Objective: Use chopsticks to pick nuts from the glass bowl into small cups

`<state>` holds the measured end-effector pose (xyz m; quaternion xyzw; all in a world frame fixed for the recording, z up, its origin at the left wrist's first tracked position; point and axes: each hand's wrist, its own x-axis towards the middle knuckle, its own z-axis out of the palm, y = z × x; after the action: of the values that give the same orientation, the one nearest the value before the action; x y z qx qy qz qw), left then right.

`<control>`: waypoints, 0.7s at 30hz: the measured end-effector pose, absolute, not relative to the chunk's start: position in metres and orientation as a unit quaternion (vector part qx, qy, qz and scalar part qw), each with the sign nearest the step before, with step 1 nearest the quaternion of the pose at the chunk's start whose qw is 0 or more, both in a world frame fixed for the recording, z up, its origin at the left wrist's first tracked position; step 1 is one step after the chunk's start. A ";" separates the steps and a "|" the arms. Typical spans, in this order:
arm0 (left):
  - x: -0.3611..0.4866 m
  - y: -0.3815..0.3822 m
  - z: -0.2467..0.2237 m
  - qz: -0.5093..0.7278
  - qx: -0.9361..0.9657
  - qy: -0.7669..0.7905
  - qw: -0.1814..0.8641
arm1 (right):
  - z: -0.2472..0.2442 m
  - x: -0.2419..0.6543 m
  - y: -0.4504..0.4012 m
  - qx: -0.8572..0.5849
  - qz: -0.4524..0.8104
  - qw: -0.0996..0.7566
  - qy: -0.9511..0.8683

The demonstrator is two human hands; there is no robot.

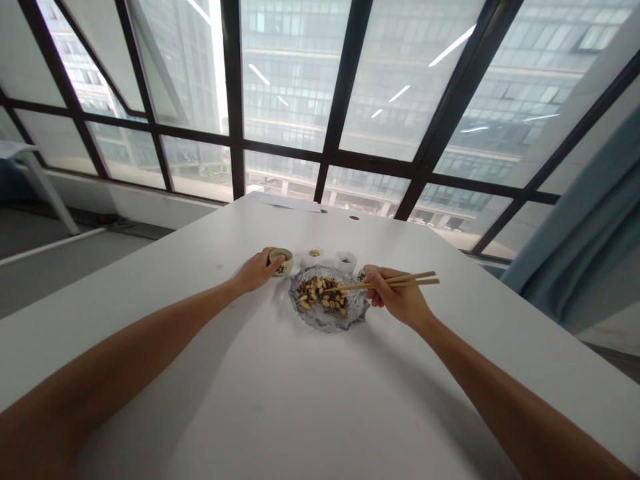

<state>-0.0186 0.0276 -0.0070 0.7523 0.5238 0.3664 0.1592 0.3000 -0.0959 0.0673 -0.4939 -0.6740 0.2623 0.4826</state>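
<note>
My right hand (397, 297) grips a pair of chopsticks (413, 279), their tips among the pale and dark nut-like or seed-like pieces in a clear glass dish (355, 313). Whether a piece is pinched between the tips is too small to tell. To the left of the dish, my left hand (257, 270) is wrapped around a small cream cup (283, 265) with dark lettering, standing on the table. A similar cup (367, 271) is partly hidden behind my right hand. Just behind the dish stand two small white cups, the left cup (313, 257) holding pale pieces and the right cup (346, 261) something dark.
The white table (280, 400) stretches toward tall windows with dark frames. Near its far edge lie white paper (293, 203) and a round dark table grommet (354, 217). A blue curtain (575, 233) hangs at the right. Another white table (45, 180) stands at far left.
</note>
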 end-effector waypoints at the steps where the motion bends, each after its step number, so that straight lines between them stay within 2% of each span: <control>1: -0.019 0.028 -0.007 0.367 0.753 0.522 0.159 | 0.069 0.300 -0.097 -0.496 0.259 0.489 -0.669; 7: -0.019 0.030 -0.010 0.365 0.755 0.523 0.153 | 0.075 0.301 -0.095 -0.498 0.268 0.563 -0.603; 12: -0.020 0.030 -0.012 0.365 0.761 0.516 0.147 | 0.052 0.302 -0.081 -0.472 0.350 0.635 -0.502; 21: -0.020 0.028 -0.011 0.375 0.761 0.505 0.160 | 0.015 0.305 -0.072 -0.475 0.400 0.662 -0.421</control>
<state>-0.0196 0.0280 -0.0109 0.7608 0.5047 0.3754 0.1598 0.3050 -0.0720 0.0151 -0.4746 -0.4210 0.3998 0.6616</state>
